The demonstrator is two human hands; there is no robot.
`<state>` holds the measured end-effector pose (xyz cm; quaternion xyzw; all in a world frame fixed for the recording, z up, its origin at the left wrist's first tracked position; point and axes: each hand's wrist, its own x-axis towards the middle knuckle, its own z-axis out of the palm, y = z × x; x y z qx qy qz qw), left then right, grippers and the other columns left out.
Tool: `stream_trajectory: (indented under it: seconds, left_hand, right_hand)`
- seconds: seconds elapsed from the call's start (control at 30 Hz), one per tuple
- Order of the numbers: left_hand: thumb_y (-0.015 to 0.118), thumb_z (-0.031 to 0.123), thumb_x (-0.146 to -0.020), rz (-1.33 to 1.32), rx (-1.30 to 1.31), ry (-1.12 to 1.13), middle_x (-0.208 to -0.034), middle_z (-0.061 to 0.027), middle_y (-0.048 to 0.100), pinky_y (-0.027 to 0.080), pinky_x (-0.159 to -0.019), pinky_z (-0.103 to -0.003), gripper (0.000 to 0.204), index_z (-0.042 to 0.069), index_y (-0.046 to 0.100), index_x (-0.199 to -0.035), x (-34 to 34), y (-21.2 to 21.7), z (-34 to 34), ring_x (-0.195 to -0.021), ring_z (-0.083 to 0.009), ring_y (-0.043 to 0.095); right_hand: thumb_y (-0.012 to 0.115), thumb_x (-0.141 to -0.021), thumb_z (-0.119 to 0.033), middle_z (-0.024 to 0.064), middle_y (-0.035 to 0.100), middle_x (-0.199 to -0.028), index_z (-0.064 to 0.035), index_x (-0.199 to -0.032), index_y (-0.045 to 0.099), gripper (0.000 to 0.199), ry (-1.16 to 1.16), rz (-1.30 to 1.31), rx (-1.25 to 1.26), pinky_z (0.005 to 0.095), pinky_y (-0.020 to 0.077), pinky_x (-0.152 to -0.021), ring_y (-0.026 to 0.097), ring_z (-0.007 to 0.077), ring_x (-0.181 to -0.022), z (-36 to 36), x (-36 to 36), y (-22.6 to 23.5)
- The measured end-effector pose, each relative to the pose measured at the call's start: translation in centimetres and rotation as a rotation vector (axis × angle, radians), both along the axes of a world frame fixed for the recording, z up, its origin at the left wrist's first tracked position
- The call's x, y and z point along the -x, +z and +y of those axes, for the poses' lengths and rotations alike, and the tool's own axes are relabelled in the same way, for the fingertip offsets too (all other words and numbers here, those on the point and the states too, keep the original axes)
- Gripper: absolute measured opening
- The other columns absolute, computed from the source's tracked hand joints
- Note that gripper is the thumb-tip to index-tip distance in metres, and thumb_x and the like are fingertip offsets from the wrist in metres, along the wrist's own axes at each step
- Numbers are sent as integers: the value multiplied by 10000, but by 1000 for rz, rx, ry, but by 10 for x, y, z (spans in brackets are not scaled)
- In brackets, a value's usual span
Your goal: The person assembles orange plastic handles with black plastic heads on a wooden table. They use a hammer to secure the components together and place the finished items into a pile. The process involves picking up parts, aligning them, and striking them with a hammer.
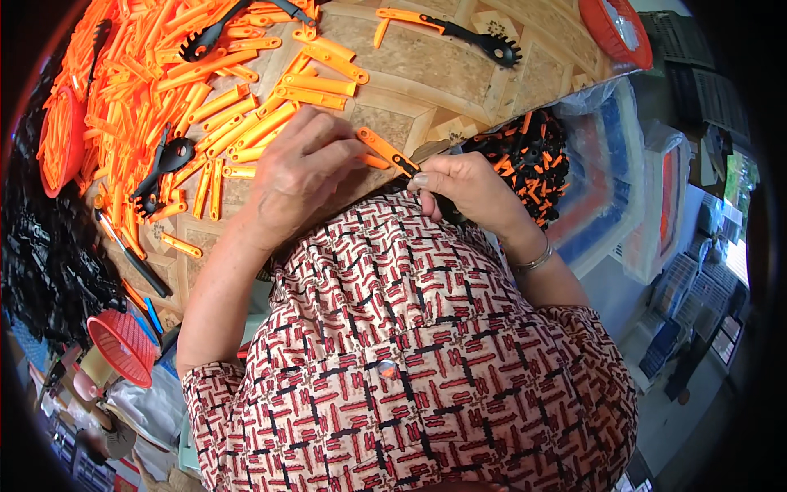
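Observation:
My right hand [471,187] pinches the black shaft of a kitchen utensil. An orange half handle [380,146] extends from that shaft toward the left; the utensil's dark head is mostly hidden under my fingers. My left hand [307,164] is closed, with an orange handle piece [375,161] sticking out from its fingertips, just beside the half handle. Left of and beyond my left hand, loose orange handle pieces [270,123] lie in a big pile. Farther off, a black pasta server [498,49] with an orange handle lies on the table.
The tabletop [418,82] has a wood pattern. Red baskets stand at the far right [635,33] and left [61,139]. Black utensil parts [49,238] are heaped at the left. Beyond the table's right edge, a container holds many black-and-orange utensils [533,160].

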<state>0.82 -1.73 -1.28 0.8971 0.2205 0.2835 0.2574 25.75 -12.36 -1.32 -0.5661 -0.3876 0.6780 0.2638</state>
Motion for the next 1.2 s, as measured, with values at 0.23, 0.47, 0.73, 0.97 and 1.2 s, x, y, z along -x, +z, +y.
stream_trajectory:
  seconds: [0.23, 0.47, 0.73, 0.97, 1.2]
  left_hand:
    - [785, 40, -812, 51, 185, 78, -894, -83, 643, 537, -738, -376, 187, 53, 747, -995, 2, 8, -4, -864, -267, 653]
    - [748, 59, -885, 123, 371, 41, -941, -92, 656, 533, -756, -344, 152, 48, 755, -1037, -14, 8, -6, -881, -248, 670]
    - [733, 76, -890, 126, 292, -49, -936, -112, 662, 541, -765, -383, 158, 31, 752, -1040, -22, 12, 4, -875, -294, 684]
    - [728, 57, -873, 109, 354, -117, -940, -119, 669, 551, -775, -388, 164, 26, 750, -1033, -24, 12, 8, -880, -314, 686]
    - [782, 68, -806, 136, 272, -133, -908, -122, 653, 551, -761, -411, 197, 34, 743, -997, -35, 15, 4, -859, -324, 676]
  right_hand:
    - [586, -1053, -169, 50, 702, -730, 26, -972, 731, 257, -21, 104, 73, 237, 532, -607, 634, 102, -618, 0, -4, -5]
    - [596, -1054, -160, 48, 703, -730, 32, -966, 731, 250, -19, 52, 55, 236, 529, -600, 636, 99, -616, -2, -2, -6]
    - [606, -1047, -150, 42, 701, -723, 25, -913, 733, 255, -8, 27, 28, 236, 525, -596, 631, 94, -614, -1, -1, -5]
    - [617, -1040, -151, 36, 698, -720, 16, -879, 728, 257, -13, 40, 25, 232, 517, -595, 623, 91, -610, -1, -1, -5]
    - [606, -1048, -162, 32, 697, -723, 12, -874, 725, 274, 13, -4, 8, 232, 518, -601, 625, 90, -618, -1, -1, -6]
